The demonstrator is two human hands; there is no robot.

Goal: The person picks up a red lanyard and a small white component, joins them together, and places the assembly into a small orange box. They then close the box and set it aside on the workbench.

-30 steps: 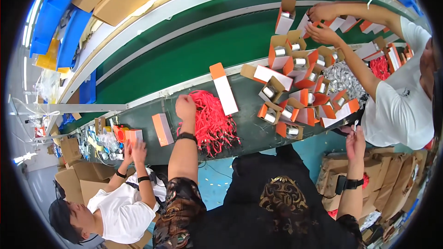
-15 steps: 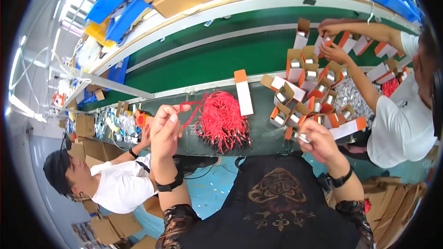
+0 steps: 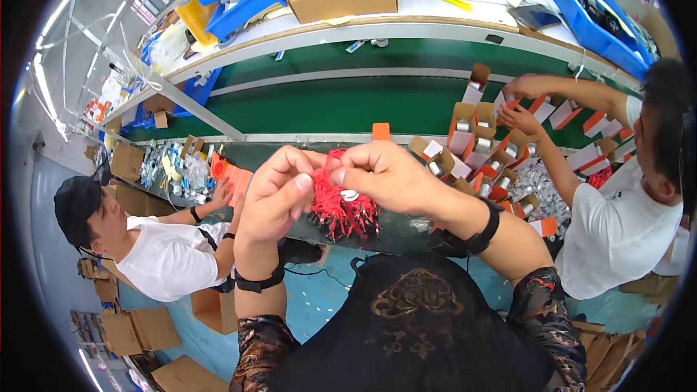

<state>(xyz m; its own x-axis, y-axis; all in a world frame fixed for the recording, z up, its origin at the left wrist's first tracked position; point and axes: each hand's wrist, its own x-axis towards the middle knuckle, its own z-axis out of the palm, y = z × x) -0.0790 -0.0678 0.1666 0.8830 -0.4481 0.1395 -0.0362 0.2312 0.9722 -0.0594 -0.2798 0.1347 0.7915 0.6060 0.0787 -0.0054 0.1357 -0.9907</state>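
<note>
Both my hands meet above a pile of thin red cords with dark ends (image 3: 345, 221) on the dark work surface. My left hand (image 3: 276, 192) is closed, its thumb and fingertips pinching a red cord. Close beside it, my right hand (image 3: 396, 178) is closed too, with a small silver-white piece (image 3: 350, 194) showing below its fingers. The fingers hide most of this piece and where it meets the cord. Behind my right hand, only the orange flap (image 3: 381, 131) of a white box shows.
Several open orange-and-white boxes (image 3: 483, 144) with silvery items stand at the right, beside a heap of clear-wrapped pieces (image 3: 534, 181). One co-worker's hands (image 3: 519, 120) handle boxes there. At the left, another co-worker's hand (image 3: 221, 194) is by orange pieces. A shelf edge (image 3: 363, 27) crosses beyond.
My right hand has moved left from the boxes to my left hand, bringing the small silver-white piece over the red cords. My left hand still pinches a cord. The view has shifted slightly.
</note>
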